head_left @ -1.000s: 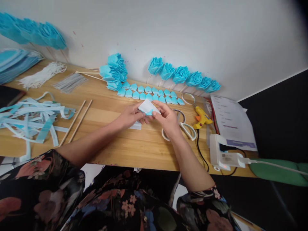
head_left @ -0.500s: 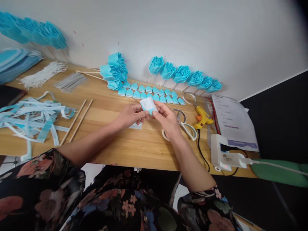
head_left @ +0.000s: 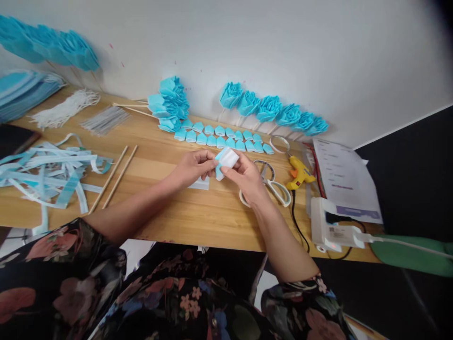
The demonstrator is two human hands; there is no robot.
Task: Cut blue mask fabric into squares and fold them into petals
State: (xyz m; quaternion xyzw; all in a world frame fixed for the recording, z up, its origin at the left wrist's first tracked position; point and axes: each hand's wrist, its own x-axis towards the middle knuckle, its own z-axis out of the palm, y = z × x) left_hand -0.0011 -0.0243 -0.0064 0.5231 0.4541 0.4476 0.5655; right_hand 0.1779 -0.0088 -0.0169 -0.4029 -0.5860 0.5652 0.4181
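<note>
Between my two hands is a small blue-and-white piece of fabric (head_left: 228, 158), partly folded, above the middle of the table. My left hand (head_left: 197, 166) pinches its left edge between thumb and fingers. My right hand (head_left: 247, 179) grips its lower right side, thumb on top. Another pale fabric piece (head_left: 201, 183) lies on the table, partly under my left hand. Just beyond are two rows of folded blue petals (head_left: 220, 141). White-handled scissors (head_left: 279, 192) rest beside my right hand, which hides part of them.
Blue fabric flowers (head_left: 269, 109) on sticks lean along the wall; a bunch of them (head_left: 171, 105) lies left of centre. Fabric strips (head_left: 53, 174), two wooden sticks (head_left: 118, 178) and grey wires (head_left: 105, 120) are leftward. A yellow glue gun (head_left: 300, 174) and power strip (head_left: 323, 226) lie right.
The fabric piece has turned between my hands, and more of its blue side shows at the left. My left fingers have shifted along to its left edge.
</note>
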